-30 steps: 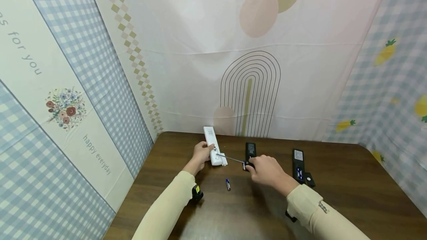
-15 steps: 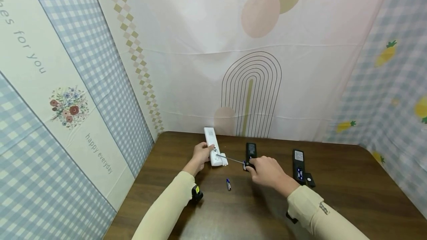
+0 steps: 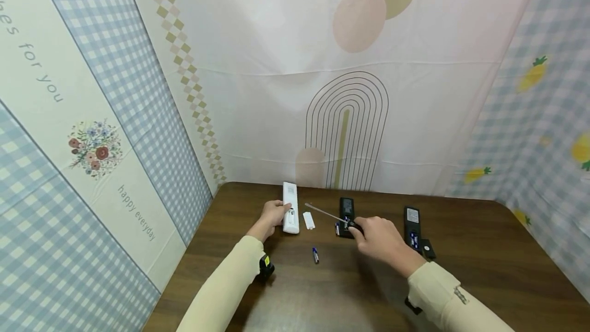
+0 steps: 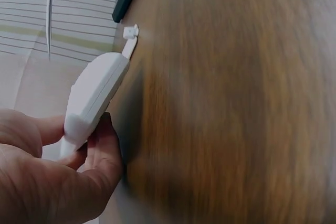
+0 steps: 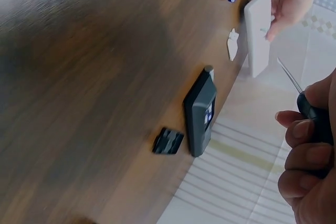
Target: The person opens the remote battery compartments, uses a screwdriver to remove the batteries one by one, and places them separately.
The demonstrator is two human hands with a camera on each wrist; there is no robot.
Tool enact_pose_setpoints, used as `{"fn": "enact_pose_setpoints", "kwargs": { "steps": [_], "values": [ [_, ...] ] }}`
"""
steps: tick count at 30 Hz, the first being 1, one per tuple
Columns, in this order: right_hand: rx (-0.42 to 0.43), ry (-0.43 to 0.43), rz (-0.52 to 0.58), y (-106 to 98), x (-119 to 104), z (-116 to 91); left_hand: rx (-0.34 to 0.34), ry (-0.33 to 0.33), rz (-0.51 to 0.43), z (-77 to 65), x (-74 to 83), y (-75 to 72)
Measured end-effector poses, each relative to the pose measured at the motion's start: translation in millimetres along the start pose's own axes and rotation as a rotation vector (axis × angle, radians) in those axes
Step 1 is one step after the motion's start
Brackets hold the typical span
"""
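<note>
White plastic, back face up: the long white remote [image 3: 294,198] lies near the table's far edge, in front of the patterned cloth [image 3: 258,127], held at its side by the left hand [image 3: 274,212]. Grip there is narrow, thumb on one face and fingers beneath in the left wrist view. Whether the remote touches the wooden table [image 3: 313,296] I cannot tell.

Its battery bay [image 3: 291,218] is uncovered, a pale hollow with a small dark patch by the thumb; too small to say whether a cell sits inside. The white cover [image 3: 309,221] lies flat just to the right, apart from the remote.

Right hand [image 3: 379,237] holds a screwdriver [image 5: 318,121], fingers curled closely round the dark handle. Shaft slants up and left, tip in the air beyond the white cover, clear of the white remote.

One loose battery [image 3: 315,255], blue and silver, lies nearer the person, below the white cover.

Middle black remote [image 3: 346,207]: blue shows in its recess, partly masked by screwdriver and fingers; a second battery [image 3: 337,229] lies alongside its lower left. Right wrist view adds a small black piece [image 5: 168,141] beside a black remote.

Far-right black remote [image 3: 412,216]: bay uncovered, blue batteries [image 3: 414,240] seated in it, black cover [image 3: 427,249] on the table just beside its lower end.
</note>
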State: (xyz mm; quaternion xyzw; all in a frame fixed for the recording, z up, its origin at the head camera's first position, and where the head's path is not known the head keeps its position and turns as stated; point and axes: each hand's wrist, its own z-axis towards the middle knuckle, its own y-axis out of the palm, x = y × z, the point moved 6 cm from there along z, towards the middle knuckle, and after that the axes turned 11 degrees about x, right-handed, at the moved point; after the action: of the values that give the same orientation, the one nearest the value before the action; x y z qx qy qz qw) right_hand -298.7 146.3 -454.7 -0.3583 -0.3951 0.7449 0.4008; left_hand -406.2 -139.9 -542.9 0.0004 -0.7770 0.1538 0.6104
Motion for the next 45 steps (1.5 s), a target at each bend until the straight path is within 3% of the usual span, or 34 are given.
{"fn": "enact_pose_setpoints", "kwargs": {
  "steps": [7,18,24,40,45],
  "values": [
    [0.019,0.046,0.002,-10,22,-13,0.057,0.027,0.201,-1.9,0.8,-12.2],
    [0.013,0.113,0.014,-23,45,-38,0.077,0.048,0.407,-1.2,1.5,-17.0],
    [0.045,0.136,0.014,-23,50,-49,0.051,0.044,0.484,1.7,0.3,-18.9],
    [0.055,0.181,0.024,-24,61,-60,0.033,0.089,0.512,-1.3,2.7,-22.7],
    [0.122,0.171,0.014,-30,63,-61,0.032,0.083,0.490,-1.6,1.1,-22.8]
  ]
}}
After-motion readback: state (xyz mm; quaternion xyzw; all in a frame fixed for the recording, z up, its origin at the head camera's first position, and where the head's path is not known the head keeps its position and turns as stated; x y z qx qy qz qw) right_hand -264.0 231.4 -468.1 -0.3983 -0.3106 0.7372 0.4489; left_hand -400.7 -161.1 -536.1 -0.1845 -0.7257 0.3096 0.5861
